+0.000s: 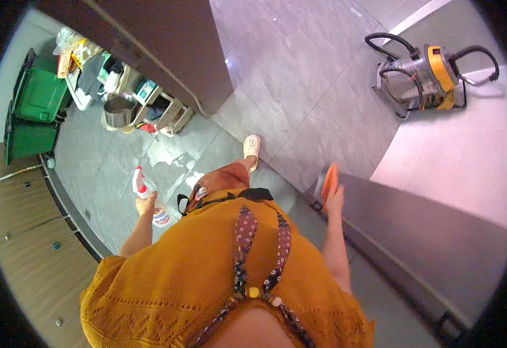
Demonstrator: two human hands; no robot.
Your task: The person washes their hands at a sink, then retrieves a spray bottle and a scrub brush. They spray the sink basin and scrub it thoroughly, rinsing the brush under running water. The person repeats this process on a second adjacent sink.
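My left hand [145,204] is closed around the neck of a spray bottle [141,180] with a red and white trigger head. The bottle's clear lower body, with a label, shows below the fingers. Out to the right, my right hand [334,201] grips a flat orange tool with a greyish face [329,183], like a scrubbing brush. It is blurred, so its exact kind is hard to tell. Both hands are held out to the sides of my body, above the floor.
A silver and yellow wet vacuum [421,78] with black hoses stands at the far right. A brown door [166,43] and a grey panel [421,232] flank a doorway. On the left are green bins [38,95], a metal pot [119,111] and a white rack [175,118]. Grey tiles [300,75] cover the floor.
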